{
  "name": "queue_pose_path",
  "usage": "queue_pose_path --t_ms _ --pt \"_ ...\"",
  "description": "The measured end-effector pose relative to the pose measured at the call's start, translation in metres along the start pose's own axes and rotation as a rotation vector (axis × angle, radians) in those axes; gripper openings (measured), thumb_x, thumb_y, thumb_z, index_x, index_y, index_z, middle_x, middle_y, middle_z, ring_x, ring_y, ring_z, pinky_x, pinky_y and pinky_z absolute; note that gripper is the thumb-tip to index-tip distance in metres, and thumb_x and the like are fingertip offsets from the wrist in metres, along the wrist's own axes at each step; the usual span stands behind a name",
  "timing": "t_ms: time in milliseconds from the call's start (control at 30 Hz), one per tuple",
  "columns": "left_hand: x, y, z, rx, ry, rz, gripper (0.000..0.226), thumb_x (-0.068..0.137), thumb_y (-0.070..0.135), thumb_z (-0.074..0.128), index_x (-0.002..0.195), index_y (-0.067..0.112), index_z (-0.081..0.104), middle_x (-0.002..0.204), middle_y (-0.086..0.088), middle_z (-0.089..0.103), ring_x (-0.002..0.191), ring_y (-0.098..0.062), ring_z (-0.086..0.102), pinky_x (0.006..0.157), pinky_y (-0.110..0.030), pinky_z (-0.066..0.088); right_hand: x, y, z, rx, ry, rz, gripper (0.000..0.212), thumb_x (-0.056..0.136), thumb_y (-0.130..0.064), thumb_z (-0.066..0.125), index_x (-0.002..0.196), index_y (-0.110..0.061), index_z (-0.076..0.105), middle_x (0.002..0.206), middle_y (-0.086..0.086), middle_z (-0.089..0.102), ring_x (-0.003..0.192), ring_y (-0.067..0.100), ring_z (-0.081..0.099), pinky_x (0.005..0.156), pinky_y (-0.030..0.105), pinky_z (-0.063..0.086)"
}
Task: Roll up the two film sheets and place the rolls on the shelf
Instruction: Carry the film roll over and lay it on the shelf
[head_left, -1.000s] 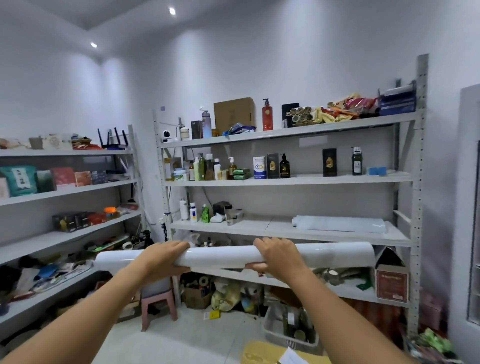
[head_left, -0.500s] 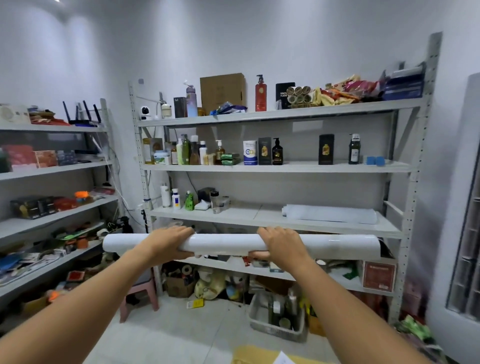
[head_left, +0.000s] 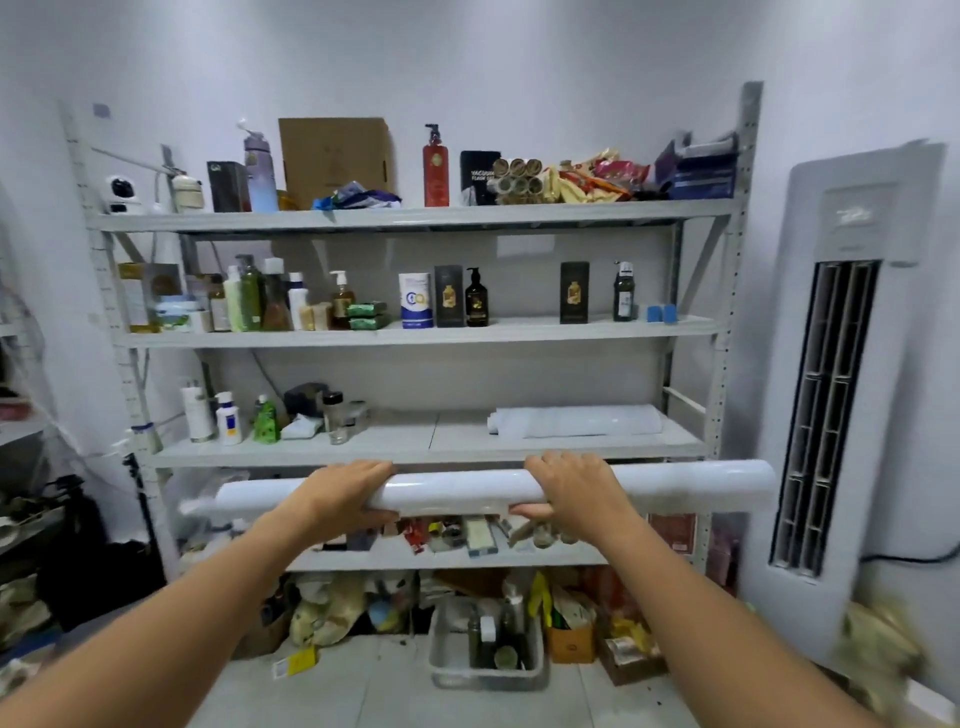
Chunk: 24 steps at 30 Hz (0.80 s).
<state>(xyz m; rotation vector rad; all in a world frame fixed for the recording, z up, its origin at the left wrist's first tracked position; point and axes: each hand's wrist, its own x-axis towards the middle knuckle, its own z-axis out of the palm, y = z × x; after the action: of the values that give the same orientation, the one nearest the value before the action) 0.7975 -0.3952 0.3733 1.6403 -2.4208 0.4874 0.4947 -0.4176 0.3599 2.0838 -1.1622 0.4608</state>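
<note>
A long white film roll (head_left: 457, 491) is held level in the air in front of the metal shelf unit (head_left: 415, 454), appearing just below the front edge of its third board. The left hand (head_left: 343, 493) and the right hand (head_left: 576, 486) take it either side of its middle, each grip closed round the roll, fingers over the top and thumbs underneath. A second film roll (head_left: 576, 421) lies on the third board, toward its right end. Small bottles (head_left: 228, 423) stand at that board's left end. A white tower air conditioner (head_left: 841, 364) stands to the right of the shelves.
</note>
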Motion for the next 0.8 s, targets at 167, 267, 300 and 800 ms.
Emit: queue_pose_path --t_ms 167,267,300,800 --pt "0.025 -0.071 0.01 -0.015 -0.002 0.119 0.038 0.08 0.047 0.061 0.11 0.028 0.046 0.106 0.008 0.058 0.087 -0.009 0.053 0.075 -0.022 0.045 0.039 -0.041 0.015 -0.051 -0.035 0.079 0.057 0.067 -0.074 0.055 0.074 -0.017 0.055 0.054 -0.005 0.052 0.039 0.012 0.042 0.039 0.023 0.019" --pt "0.028 -0.103 0.016 -0.03 -0.013 0.151 0.038 0.08 0.045 0.061 0.11 0.027 0.046 0.106 0.007 0.058 0.089 -0.009 0.054 0.075 -0.021 0.044 0.058 -0.065 0.02 -0.063 -0.047 0.103 0.058 0.069 -0.074 0.053 0.077 -0.017 0.054 0.058 -0.004 0.055 0.042 0.013 0.045 0.04 0.023 0.02" --pt "0.028 -0.112 0.018 -0.027 -0.005 0.162 0.038 0.08 0.045 0.061 0.11 0.026 0.047 0.105 0.007 0.059 0.088 -0.009 0.054 0.074 -0.02 0.043 0.063 -0.073 0.021 -0.069 -0.059 0.108 0.058 0.071 -0.074 0.049 0.079 -0.017 0.054 0.06 -0.003 0.056 0.045 0.014 0.048 0.041 0.024 0.023" --pt "0.062 -0.17 0.04 -0.082 0.028 0.233 0.038 0.082 0.047 0.058 0.11 0.024 0.045 0.105 0.006 0.058 0.09 -0.011 0.053 0.069 -0.02 0.037 0.12 -0.095 0.018 -0.12 -0.225 0.163 0.059 0.08 -0.072 0.036 0.1 -0.017 0.047 0.091 -0.001 0.061 0.077 0.02 0.059 0.056 0.03 0.032"
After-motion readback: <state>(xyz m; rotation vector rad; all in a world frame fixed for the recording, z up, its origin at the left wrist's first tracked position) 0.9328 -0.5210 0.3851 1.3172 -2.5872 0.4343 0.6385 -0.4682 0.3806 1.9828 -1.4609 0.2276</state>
